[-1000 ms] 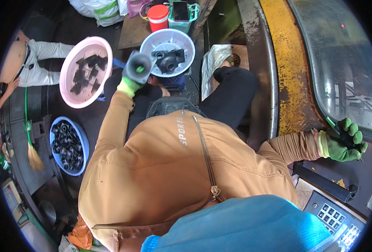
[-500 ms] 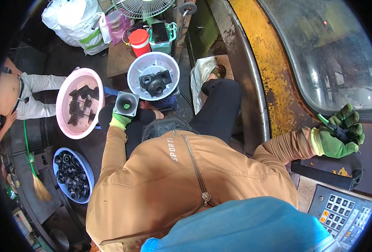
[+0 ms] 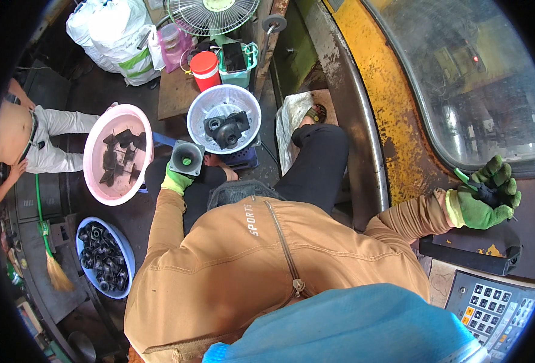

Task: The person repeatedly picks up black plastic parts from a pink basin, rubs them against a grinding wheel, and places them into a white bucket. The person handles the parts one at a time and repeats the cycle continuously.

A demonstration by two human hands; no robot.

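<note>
My left hand (image 3: 177, 179), in a green glove, is closed round a dark funnel-shaped part (image 3: 197, 151) with a square flange. Its wide mouth faces up, and the glove shows green through the hole at its bottom. On the right, my gloved right hand (image 3: 490, 202) is palm up by the machine's window, fingers curled round a small black tool with a green handle end (image 3: 463, 176); its kind is hard to make out. A white basket (image 3: 250, 139) just beyond my left hand holds several black moulded parts (image 3: 228, 130).
A pink basin (image 3: 91, 175) and a blue basin (image 3: 127, 245) with black parts stand at left, near another person (image 3: 56, 136). Ahead are a fan (image 3: 219, 24), a red jug (image 3: 204, 66) and white sacks (image 3: 113, 36). The yellow machine (image 3: 373, 66) and a keypad panel (image 3: 488, 305) are on my right.
The view has shifted slightly, so the surroundings sit a little lower and further right. Both hands keep their hold, with little movement.
</note>
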